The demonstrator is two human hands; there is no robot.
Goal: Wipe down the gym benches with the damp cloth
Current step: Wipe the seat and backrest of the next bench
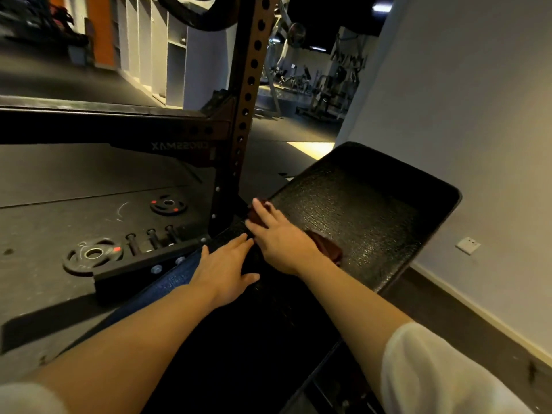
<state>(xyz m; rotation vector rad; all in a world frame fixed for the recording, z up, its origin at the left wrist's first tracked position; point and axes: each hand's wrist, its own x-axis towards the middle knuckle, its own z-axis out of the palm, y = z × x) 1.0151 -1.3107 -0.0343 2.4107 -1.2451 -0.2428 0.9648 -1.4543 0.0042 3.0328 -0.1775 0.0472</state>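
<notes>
Mid-wipe at the squat rack: your two bare forearms reach forward from white sleeves over the dark near pad of the counter, which lies in shadow, so you cannot tell from here whether it has been cleaned. Your left hand [224, 271] lies flat on that near pad at its left edge, fingers [239, 243] straight and released, gripping nothing, apparently bracing. Just beyond it, almost touching, your right hand [279, 236] presses palm-down on the damp cloth [327, 248], a dark reddish rag showing at the wrist side and again past the fingertips; the fingers are spread and extended, pushing the cloth rather than curled round it. The cloth sits on the left near corner of the raised back pad [370, 216], whose pebbled black surface glistens across the middle, perhaps from dampness, perhaps only from the light. By that reading the job is partway: the far end of this pad and any other benches remain. Weight plates [92, 253] lie on the floor to the left, beside the rack upright [248, 94]
</notes>
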